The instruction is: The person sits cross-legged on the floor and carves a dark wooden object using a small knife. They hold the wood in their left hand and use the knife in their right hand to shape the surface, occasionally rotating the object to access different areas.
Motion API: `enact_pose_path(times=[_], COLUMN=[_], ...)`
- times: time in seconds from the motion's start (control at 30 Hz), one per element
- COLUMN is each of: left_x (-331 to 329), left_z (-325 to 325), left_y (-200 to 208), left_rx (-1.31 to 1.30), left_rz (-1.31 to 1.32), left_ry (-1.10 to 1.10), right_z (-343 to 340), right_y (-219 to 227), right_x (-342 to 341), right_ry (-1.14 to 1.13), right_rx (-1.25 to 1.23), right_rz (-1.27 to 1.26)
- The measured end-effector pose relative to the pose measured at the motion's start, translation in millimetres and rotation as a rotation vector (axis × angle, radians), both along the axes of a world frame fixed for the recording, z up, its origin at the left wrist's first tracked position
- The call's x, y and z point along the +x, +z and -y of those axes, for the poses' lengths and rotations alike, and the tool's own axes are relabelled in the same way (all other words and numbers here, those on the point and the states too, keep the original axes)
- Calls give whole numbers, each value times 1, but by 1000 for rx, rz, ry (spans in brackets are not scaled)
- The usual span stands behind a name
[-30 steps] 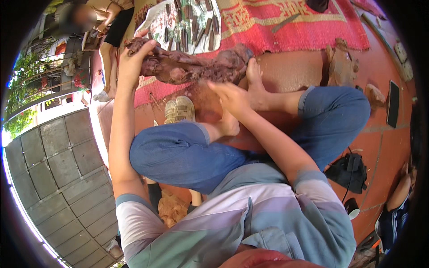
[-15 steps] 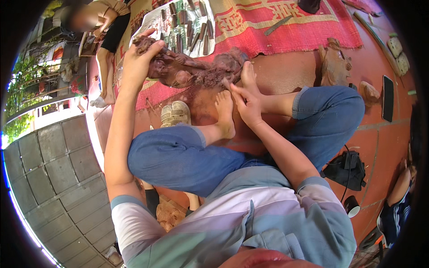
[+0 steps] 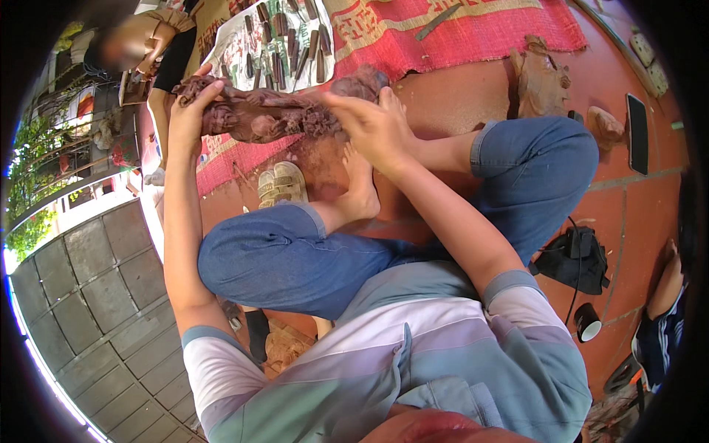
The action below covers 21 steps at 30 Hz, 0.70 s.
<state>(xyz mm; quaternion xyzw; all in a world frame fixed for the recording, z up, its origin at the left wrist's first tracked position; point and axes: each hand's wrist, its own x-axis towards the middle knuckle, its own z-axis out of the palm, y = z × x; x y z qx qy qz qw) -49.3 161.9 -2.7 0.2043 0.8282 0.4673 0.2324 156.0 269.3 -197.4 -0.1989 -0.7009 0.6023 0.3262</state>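
A carved reddish-brown wooden sculpture (image 3: 258, 122), with rounded forms and curly detail, lies tilted across the space in front of my feet. My left hand (image 3: 193, 111) is wrapped round its left end, thumb on top. Over its right end reaches my right hand (image 3: 375, 131), fingers stretched out and close together against the curly part. Its palm side is hidden, so anything small under the fingers does not show. Beyond those fingers a rounded, dusty end (image 3: 362, 83) of the sculpture shows beside my bare foot (image 3: 393, 100).
Several dark-handled carving tools (image 3: 292, 48) lie on a white sheet ahead. A flat blade (image 3: 439, 22) rests on the red mat (image 3: 502, 37). To the right are another wood carving (image 3: 541, 81), a phone (image 3: 637, 134) and a cup (image 3: 587, 323). Another person (image 3: 159, 44) sits at far left.
The sculpture and my left hand have shifted left in the picture, as has the whole scene a little. My right hand has moved up onto the sculpture, its fingers now straighter.
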Motion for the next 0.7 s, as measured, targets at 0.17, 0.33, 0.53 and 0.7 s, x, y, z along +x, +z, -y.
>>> enact_pose_path(times=[0.17,0.33,0.53,0.7], left_x=[-2,-21,-2,-7], left_z=[3,17,2,8], left_y=[1,-5,-1,0], left_rx=[-11,24,-11,-9], left_rz=[-66,-21,-74,-30], left_ry=[27,45,29,58], right_z=[-5,-11,11,-11], right_y=[-32,-44,-24,-68], right_x=[-11,-1,-37,-7], right_ry=[78,-30,-60,7], right_rx=[296,137,264,434], right_rz=[243,121,-52,274])
